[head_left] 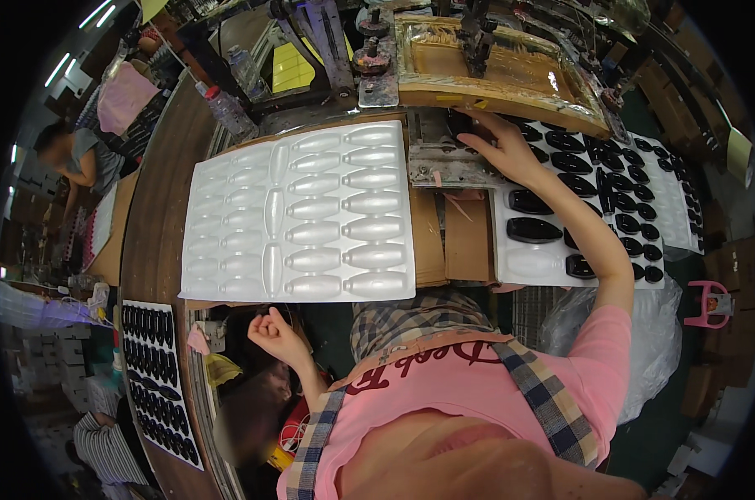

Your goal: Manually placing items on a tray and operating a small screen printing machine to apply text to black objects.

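My right hand [504, 146] reaches to the metal fixture [457, 171] below a wooden-framed printing screen [511, 96]. Its thumb and fingers close around a glossy black shell-like piece [458, 123], partly hidden by the hand and the screen. My left hand [277, 336] hangs just off the front edge of a white moulded tray [348, 218], fingers curled in, nothing visible in them. That tray has rows of long shaped hollows with no black pieces in them. To the right, a second white tray [536, 265] carries several black oval pieces [534, 230] under and beside my right forearm.
More black pieces fill a tray [157, 375] at the lower left. Bottles [227, 108] stand behind the white tray, beside the press frame [336, 50]. Clear plastic sheeting [636, 350] and a pink stool [709, 304] are on the right. Another person [94, 158] sits at the far left.
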A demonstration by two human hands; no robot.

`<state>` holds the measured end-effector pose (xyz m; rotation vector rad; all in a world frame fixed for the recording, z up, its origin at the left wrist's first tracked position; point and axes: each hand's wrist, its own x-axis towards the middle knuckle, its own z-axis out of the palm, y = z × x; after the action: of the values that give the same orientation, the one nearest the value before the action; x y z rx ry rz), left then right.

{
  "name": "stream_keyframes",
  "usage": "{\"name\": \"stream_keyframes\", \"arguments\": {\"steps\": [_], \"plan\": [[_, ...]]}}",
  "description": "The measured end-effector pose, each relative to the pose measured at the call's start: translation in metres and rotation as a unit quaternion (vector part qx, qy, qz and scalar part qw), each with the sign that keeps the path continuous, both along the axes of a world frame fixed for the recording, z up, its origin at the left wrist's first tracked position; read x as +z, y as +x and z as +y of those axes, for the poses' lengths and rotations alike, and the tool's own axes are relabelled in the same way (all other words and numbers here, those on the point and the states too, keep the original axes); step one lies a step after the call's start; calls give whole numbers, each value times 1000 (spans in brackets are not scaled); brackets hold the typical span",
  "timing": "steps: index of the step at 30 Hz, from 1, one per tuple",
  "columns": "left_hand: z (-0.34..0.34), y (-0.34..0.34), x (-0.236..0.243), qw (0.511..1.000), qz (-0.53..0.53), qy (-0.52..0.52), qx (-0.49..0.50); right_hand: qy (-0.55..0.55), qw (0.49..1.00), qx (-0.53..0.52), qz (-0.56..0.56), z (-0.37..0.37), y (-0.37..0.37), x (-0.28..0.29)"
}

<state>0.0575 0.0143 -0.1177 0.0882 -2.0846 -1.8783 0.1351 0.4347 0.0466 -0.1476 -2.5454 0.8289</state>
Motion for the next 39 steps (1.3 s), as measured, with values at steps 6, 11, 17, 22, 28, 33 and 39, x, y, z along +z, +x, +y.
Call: {"name": "stream_keyframes", "arguments": {"steps": [6,11,17,22,28,33,39], "plan": [[81,-35,57,981,113,-102,-117,-29,998,-52,-4,13,41,2],[159,-76,90,808,266,-357,-387,16,996,-82,-9,5,90,22],[202,-111,47,656,179,-524,-513,-5,990,-83,-111,-17,134,19],[218,-117,28,678,183,-499,-507,115,980,-44,-154,-24,137,11],[215,-118,23,683,178,-477,-524,130,956,-59,-257,-32,127,7],[209,-116,31,665,178,-476,-547,45,974,-110,-192,-25,135,15],[212,-119,93,796,203,-312,-478,-36,968,-246,-21,2,150,24]]}}
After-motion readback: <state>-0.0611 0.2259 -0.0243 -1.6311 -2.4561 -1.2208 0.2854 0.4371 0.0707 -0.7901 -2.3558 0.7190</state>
